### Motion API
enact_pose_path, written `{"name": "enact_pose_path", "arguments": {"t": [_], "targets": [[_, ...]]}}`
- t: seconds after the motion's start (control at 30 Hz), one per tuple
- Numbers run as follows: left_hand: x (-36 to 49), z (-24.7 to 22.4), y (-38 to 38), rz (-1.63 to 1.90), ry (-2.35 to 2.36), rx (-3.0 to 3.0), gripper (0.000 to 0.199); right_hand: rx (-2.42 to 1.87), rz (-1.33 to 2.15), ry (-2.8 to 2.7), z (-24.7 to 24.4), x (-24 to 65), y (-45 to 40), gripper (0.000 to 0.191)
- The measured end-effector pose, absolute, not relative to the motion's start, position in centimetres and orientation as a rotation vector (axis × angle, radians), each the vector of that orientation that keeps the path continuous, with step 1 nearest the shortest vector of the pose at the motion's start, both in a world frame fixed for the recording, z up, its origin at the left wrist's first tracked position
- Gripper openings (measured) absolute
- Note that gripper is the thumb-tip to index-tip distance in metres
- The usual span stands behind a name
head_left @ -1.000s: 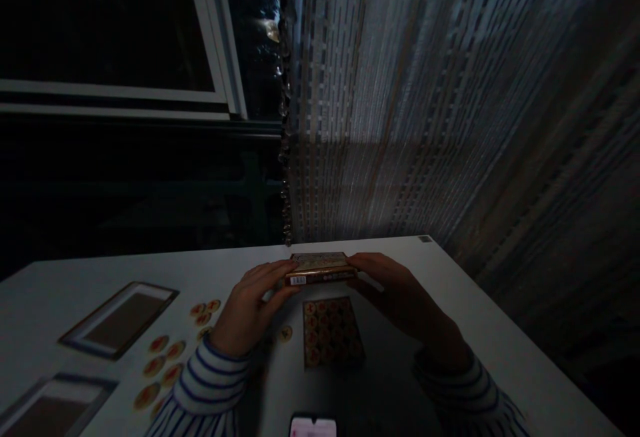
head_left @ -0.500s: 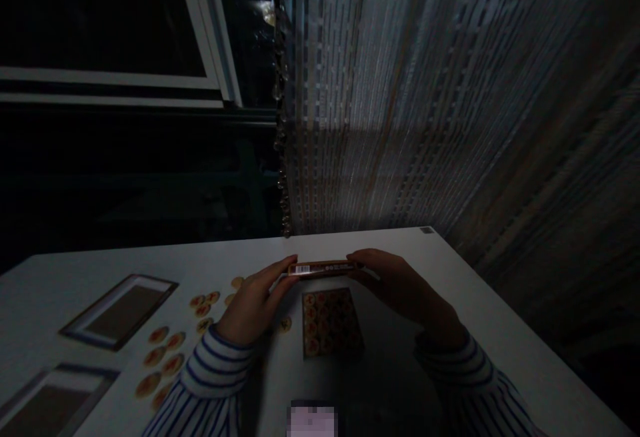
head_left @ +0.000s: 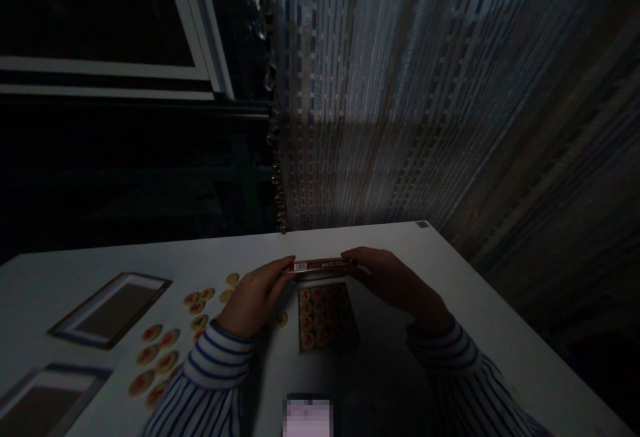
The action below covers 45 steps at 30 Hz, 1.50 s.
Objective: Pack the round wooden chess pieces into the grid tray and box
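Note:
My left hand (head_left: pixel 253 297) and my right hand (head_left: pixel 390 280) grip the two ends of a thin, flat box lid (head_left: pixel 323 266), thumbs below and fingers on top. Its edge facing me carries a barcode and small print. Just nearer to me lies a shallow box (head_left: pixel 329 317) packed with round Chinese chess pieces in rows, apparently below the lid. A single chess piece (head_left: pixel 281 320) rests between that box and my left hand. More loose pieces (head_left: pixel 167 361) with red or dark characters are scattered left of my left forearm.
Two framed flat trays or lids with brown middles lie at the left, one farther back (head_left: pixel 113 310) and one nearer (head_left: pixel 47 400). The white table (head_left: pixel 490 364) ends before a string curtain (head_left: pixel 350 124) and a dark window. A blurred pinkish object (head_left: pixel 307 418) shows at the bottom edge.
The view has shifted slightly, moving everything a little left and up in the picture. Both hands still hold the lid in nearly the same place.

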<state>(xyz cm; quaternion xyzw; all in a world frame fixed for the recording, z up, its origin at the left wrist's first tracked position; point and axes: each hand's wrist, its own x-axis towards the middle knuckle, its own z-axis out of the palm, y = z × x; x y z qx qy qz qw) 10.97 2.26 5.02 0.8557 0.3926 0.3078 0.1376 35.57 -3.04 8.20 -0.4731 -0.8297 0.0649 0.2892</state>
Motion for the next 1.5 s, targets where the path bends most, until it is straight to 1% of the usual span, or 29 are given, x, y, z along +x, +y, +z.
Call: {"name": "enact_pose_path", "arguments": {"t": [0.5, 1.17, 1.5], "targets": [[11.44, 4.30, 2.16, 0.890, 1.133, 2.616, 0.035, -1.326, 0.153, -2.240, 7.32, 35.96, -2.76, 0.023], [11.59, 4.55, 2.06, 0.830, 1.076, 2.547, 0.037, -1.378, 0.181, -2.309, 7.67, 36.14, -2.89, 0.019], [11.69, 5.01, 1.70, 0.718, 1.160, 2.489, 0.038, -1.444, 0.147, -2.350, 7.59, 36.29, -2.93, 0.020]]}}
